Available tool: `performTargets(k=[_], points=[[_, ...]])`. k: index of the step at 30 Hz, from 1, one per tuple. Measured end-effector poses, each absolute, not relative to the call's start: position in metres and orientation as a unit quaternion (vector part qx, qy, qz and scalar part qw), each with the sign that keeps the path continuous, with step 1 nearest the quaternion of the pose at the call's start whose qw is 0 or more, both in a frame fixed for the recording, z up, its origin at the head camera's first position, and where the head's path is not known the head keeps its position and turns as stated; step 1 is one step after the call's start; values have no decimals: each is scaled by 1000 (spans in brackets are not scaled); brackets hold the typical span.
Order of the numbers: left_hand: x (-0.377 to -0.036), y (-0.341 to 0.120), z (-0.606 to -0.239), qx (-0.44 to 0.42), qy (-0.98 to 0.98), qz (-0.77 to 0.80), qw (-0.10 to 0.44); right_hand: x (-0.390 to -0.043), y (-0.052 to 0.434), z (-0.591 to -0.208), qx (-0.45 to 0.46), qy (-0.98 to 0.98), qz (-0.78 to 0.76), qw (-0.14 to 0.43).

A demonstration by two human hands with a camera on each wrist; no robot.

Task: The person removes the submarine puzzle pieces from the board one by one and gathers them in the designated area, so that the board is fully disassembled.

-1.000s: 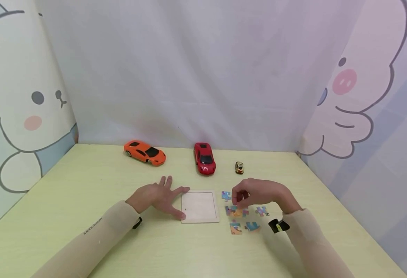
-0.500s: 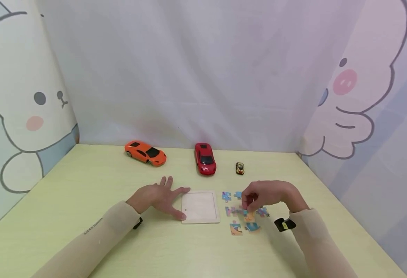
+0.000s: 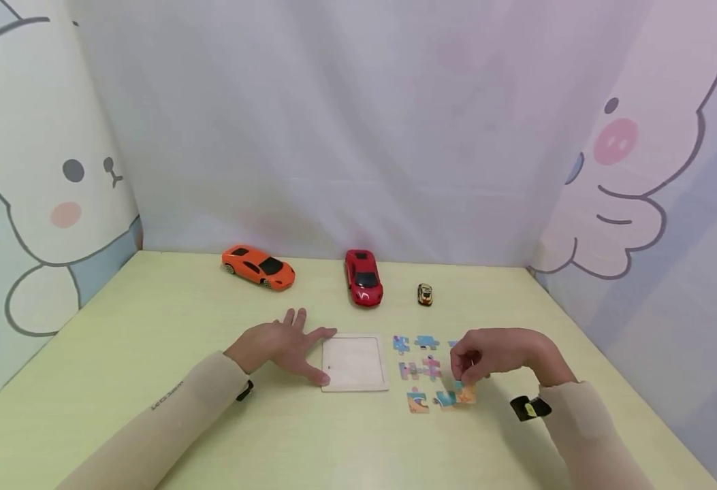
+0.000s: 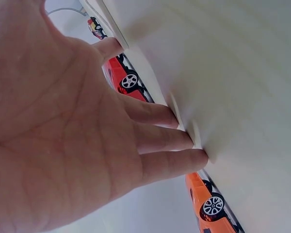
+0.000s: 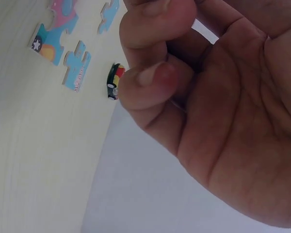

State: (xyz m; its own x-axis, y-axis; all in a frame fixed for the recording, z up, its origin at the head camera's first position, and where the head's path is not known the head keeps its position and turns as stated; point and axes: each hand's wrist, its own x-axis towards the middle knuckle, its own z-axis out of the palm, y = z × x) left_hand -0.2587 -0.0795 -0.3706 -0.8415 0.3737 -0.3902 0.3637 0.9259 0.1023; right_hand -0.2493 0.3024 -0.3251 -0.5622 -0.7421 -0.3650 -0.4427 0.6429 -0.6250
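My left hand (image 3: 278, 346) lies spread at the left side of a shallow white puzzle tray (image 3: 355, 390). Its thumb and index finger touch the tray's left edge; the left wrist view shows the palm (image 4: 72, 131) and straight fingers with their tips on the table. My right hand (image 3: 493, 354) pinches an orange and blue jigsaw piece (image 3: 467, 394) at the lower right of several loose pieces, close beside a blue jigsaw piece (image 3: 447, 400). In the right wrist view the curled fingers (image 5: 150, 92) show, while the held piece is out of sight.
Other jigsaw pieces (image 3: 427, 342) lie in loose rows right of the tray, one partly hidden behind the right hand. Along the back stand an orange toy car (image 3: 259, 267), a red toy car (image 3: 364, 278) and a tiny gold toy car (image 3: 425, 294). A pale curtain (image 3: 333, 136) hangs behind.
My right hand has carried the orange and blue jigsaw piece rightward and nearer to me, from the middle row to the lower right. The left hand stays by the tray.
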Motion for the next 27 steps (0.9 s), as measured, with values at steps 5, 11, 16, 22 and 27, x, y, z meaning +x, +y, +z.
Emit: performTargets(k=[5,11,16,22,27], points=[[-260,-83,-372,199,958,16,205,-250,307,-323,-359,842,-246,319],[-261,-86,-374,198,959,22,203,-254,307,-322,-359,839,-250,325],[-259,-85,-373,202,958,23,202,-254,312,-323,-338,843,-252,335],[-260,-83,-374,199,958,19,205,-255,317,-330,-308,842,-266,354],[-261,-82,-373,198,959,17,204,-256,318,-335,-287,855,-251,351]])
